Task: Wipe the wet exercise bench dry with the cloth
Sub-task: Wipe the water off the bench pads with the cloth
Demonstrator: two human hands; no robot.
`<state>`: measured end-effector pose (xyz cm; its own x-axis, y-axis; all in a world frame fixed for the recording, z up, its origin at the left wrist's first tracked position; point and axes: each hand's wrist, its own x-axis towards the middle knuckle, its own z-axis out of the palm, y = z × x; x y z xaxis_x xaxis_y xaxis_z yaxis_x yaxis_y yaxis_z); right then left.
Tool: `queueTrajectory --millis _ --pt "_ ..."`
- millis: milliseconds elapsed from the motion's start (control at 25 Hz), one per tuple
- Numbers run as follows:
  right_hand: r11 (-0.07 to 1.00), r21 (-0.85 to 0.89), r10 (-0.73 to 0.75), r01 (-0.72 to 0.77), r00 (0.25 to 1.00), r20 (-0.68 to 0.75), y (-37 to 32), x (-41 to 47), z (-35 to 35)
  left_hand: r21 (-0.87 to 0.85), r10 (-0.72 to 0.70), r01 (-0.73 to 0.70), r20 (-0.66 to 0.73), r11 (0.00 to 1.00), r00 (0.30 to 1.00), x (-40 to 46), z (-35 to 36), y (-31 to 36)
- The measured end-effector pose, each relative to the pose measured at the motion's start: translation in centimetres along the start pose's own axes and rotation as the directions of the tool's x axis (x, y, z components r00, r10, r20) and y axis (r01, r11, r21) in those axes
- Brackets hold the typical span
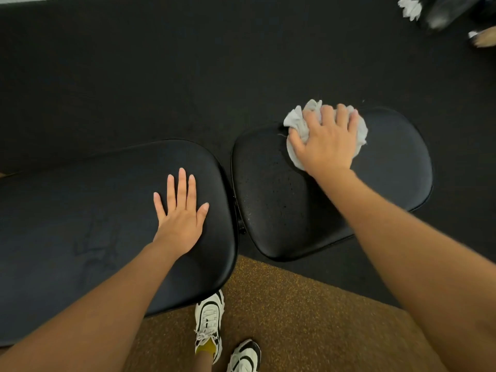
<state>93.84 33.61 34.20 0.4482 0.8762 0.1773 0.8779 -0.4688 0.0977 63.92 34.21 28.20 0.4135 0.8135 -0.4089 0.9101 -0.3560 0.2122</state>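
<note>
Left hand (180, 210): flat on the long back pad (80, 224) of the exercise bench, fingers straight and spread, grasping nothing.
Right hand (326, 140): pressed down on the cloth (298, 122), fingers curled over the bunched fabric.
Cloth: light grey, crumpled, lying on the far part of the seat pad (397, 162).
Seat pad: black, small droplets visible on its near left area.
Floor: black matting beyond the bench, brown speckled flooring (295, 304) under the white and black shoes (209, 320).
</note>
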Motion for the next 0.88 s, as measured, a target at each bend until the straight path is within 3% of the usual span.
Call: queueTrajectory --millis 80,280,400,520,720,880 --pt "0.999 0.017 0.046 -0.047 0.999 0.029 -2.1 -1.5 0.0 -0.018 -0.001 0.001 -0.014 1.0 1.0 0.0 0.3 -0.1" --pt "0.973 0.062 -0.229 0.222 0.961 0.157 -5.1 -3.3 0.5 0.025 0.025 -0.022 -0.15 0.999 0.988 0.1 1.4 -0.7" --pt "0.966 0.079 -0.256 0.248 0.958 0.131 -2.7 -2.1 0.4 0.013 -0.027 0.029 -0.159 0.999 0.987 0.1 0.7 1.0" --pt "0.988 0.074 -0.142 0.137 0.987 0.071 0.7 -1.2 0.0 -0.144 -0.19 0.166 -0.17 0.976 0.967 1.2 -0.9 4.7" --pt "0.998 0.035 0.05 -0.05 0.999 -0.011 5.6 -2.5 -0.6 -0.242 -0.001 -0.047 -0.195 0.969 0.981 3.1 -3.0 10.1" --pt "0.981 0.004 0.192 -0.193 0.979 -0.061 3.6 -6.9 -1.2 -0.201 0.032 -0.066 -0.168 0.977 0.985 3.5 -2.5 11.2"
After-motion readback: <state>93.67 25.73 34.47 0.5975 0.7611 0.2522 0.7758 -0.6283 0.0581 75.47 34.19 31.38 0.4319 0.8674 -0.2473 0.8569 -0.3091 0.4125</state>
